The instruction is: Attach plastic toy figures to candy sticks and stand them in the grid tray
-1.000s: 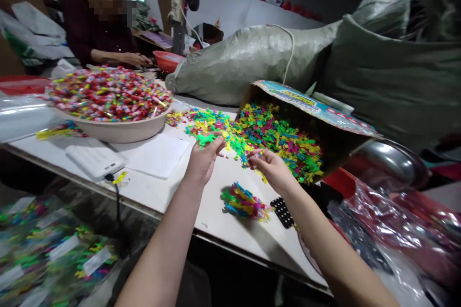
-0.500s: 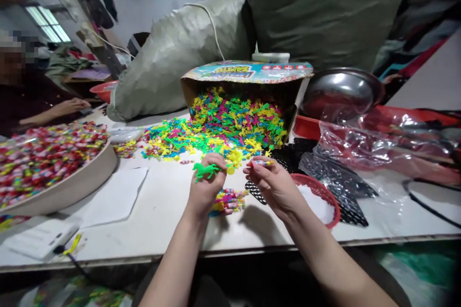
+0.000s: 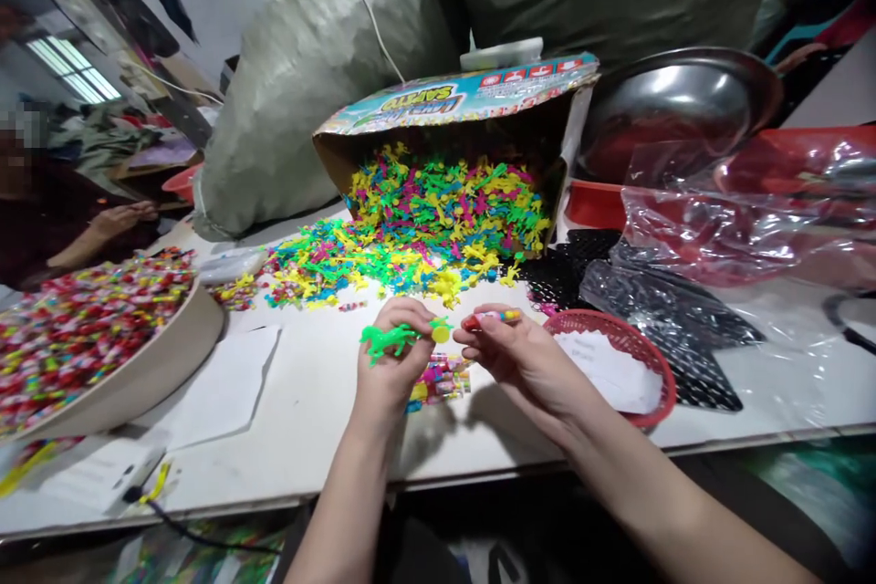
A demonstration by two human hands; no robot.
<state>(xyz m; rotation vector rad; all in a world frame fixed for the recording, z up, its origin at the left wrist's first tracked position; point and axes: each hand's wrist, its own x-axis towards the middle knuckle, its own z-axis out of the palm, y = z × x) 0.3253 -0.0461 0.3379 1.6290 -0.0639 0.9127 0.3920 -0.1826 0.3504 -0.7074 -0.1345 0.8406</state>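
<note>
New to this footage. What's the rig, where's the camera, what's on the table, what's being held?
There is no machine: these are a person's two bare hands. One camera, worn on that person's head, takes every picture, looking forward and down.

The left hand holds a bright green plastic horse-shaped figure; a small round yellow piece shows at its fingertips. The right hand pinches a short multicoloured tube with a red end.

The white flat-topped table bears a printed, open-fronted cardboard box with small coloured plastic figures inside and in front, a round beige tub heaped with small multicoloured pieces, and a round red basket holding white paper.
</note>
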